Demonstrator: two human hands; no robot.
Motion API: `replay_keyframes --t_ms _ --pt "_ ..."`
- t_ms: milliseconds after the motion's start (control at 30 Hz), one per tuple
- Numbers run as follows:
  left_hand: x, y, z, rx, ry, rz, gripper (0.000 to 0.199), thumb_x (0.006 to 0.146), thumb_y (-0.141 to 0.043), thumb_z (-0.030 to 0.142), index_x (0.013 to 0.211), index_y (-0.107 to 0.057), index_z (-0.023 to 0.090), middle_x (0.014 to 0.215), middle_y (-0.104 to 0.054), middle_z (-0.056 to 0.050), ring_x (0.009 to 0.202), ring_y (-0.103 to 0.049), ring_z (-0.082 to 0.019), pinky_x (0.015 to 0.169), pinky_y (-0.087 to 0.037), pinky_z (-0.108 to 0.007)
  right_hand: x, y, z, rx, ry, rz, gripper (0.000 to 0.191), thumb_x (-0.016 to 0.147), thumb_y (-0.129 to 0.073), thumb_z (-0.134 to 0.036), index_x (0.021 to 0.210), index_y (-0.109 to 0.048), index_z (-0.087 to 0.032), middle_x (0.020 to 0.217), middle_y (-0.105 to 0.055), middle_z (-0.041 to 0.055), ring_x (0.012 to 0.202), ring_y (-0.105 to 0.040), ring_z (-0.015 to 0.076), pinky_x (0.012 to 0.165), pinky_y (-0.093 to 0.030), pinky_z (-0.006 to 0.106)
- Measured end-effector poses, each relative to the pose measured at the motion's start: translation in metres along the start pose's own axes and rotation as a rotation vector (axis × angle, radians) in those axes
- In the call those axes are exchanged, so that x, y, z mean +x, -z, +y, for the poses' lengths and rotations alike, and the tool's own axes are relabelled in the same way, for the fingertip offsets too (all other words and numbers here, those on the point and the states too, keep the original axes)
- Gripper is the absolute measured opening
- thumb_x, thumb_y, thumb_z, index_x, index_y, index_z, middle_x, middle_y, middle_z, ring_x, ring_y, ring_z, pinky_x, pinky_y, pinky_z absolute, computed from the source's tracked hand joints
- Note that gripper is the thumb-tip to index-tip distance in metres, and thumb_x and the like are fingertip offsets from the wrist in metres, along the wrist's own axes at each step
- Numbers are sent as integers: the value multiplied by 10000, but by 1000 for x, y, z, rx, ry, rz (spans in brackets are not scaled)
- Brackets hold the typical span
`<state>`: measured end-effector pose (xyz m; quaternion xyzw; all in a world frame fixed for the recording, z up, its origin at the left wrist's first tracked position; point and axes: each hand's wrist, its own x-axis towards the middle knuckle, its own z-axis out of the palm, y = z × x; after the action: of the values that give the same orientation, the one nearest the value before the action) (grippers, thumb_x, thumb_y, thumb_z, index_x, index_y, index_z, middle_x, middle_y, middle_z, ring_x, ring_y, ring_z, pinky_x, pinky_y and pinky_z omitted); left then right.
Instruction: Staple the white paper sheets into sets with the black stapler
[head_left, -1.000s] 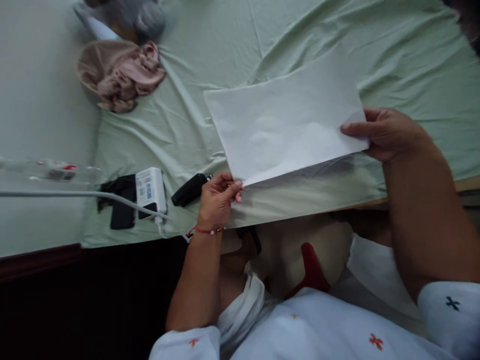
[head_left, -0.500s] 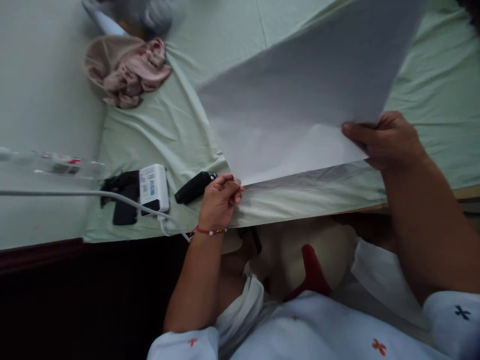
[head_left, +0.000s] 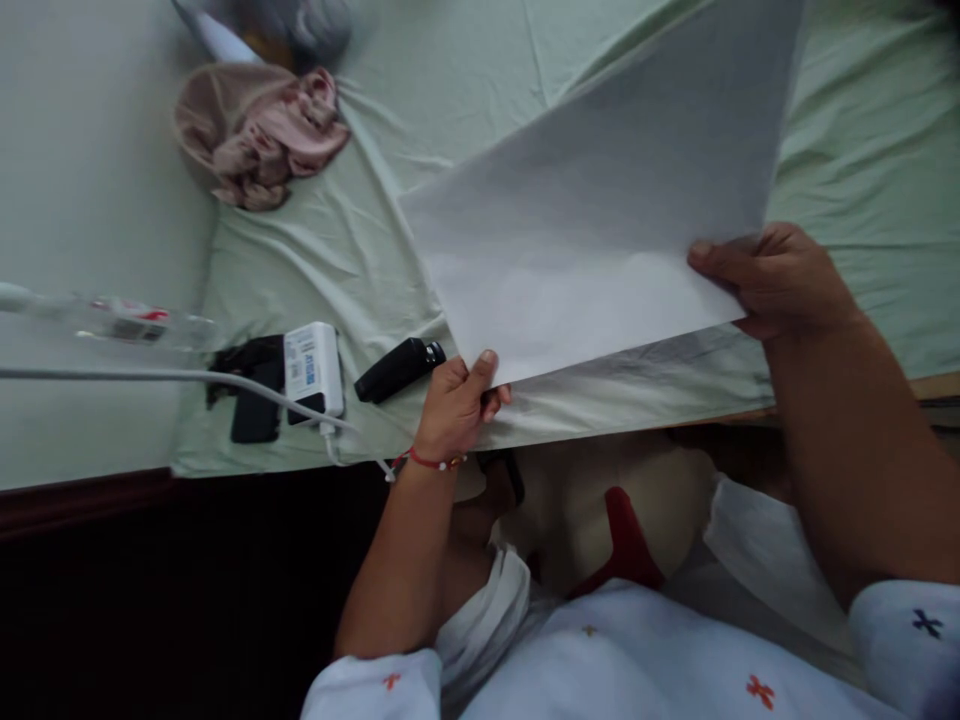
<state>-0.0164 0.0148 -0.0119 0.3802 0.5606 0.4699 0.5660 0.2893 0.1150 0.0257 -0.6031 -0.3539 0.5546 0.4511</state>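
A large white sheet of paper (head_left: 592,210) is held up at a slant over the bed, its lower part brighter than the shaded top. My left hand (head_left: 459,405), with a red bracelet at the wrist, pinches the sheet's lower left corner, thumb on top. At the lower right edge, my right hand (head_left: 784,275) grips the paper with its thumb across the front and the other fingers behind, hidden. Just left of my left hand lies a black cylindrical object (head_left: 397,370) on the bedsheet.
On the pale green bedsheet (head_left: 360,270) lie a white box-shaped device (head_left: 315,375), a black phone-like object (head_left: 256,405) and a crumpled pink cloth (head_left: 281,140). A white cable (head_left: 180,376) runs in from the left past a clear plastic bottle (head_left: 142,322). A wall stands at the left.
My left hand has shifted slightly right, its thumb now flatter on the paper's corner. The sheet's top right has swung a little left. My right hand keeps its grip.
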Motion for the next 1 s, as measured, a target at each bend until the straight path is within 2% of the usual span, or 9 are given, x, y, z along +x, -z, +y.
replay_keyframes --t_ms 133,233,367,467,633,767,833,1000 --pt "-4 0 -2 21 -103 17 602 824 -856 686 611 -636 168 492 -604 -5 343 -405 -34 330 -261 -163 3 -1 -1 -9 -156 -26 335 914 -756 -82 606 -661 -176 643 -668 10 483 -554 99 506 -545 267" --pt "-5 0 -4 11 -91 13 587 846 -846 669 634 -628 165 506 -592 11 372 -429 -34 341 -283 -149 5 -2 3 -64 -174 0 323 910 -719 -13 622 -685 -154 655 -688 17 517 -594 105 489 -509 237" --pt "-2 -1 -4 -147 -21 66 496 695 -1000 541 850 -710 170 709 -667 24 471 -515 -33 362 -328 -128 5 -5 5 -69 -69 10 369 922 -715 3 587 -669 -144 617 -662 5 503 -568 82 477 -468 211" --pt "1 2 -4 -226 25 81 503 650 -1033 431 957 -729 175 859 -695 13 528 -531 -20 392 -361 -118 5 -8 4 -41 -84 -32 373 939 -701 -7 596 -676 -151 618 -669 -1 499 -571 83 488 -489 215" --pt "1 6 -7 -212 63 165 330 744 -941 280 952 -713 165 854 -673 16 516 -504 -19 381 -336 -119 11 -11 7 -82 -213 -138 312 909 -705 11 641 -724 -149 682 -724 11 548 -621 95 507 -493 203" --pt "-4 5 -7 -189 120 244 128 866 -793 189 946 -702 150 823 -645 15 535 -520 -30 382 -329 -111 13 -14 14 -275 -111 -155 340 903 -723 -1 595 -713 -147 613 -669 -5 509 -533 70 462 -389 182" --pt "-7 4 -6 -196 144 280 83 890 -753 161 953 -702 144 811 -624 20 540 -514 -31 382 -327 -107 12 -16 17 -300 -56 -174 349 917 -723 -20 591 -714 -144 598 -643 -14 508 -505 61 467 -365 181" --pt "-11 2 -5 -258 157 303 88 884 -763 159 953 -709 149 808 -580 32 544 -469 -27 377 -310 -98 10 -20 17 -51 -115 -160 249 924 -725 -74 697 -746 -175 742 -740 4 598 -626 109 578 -514 230"
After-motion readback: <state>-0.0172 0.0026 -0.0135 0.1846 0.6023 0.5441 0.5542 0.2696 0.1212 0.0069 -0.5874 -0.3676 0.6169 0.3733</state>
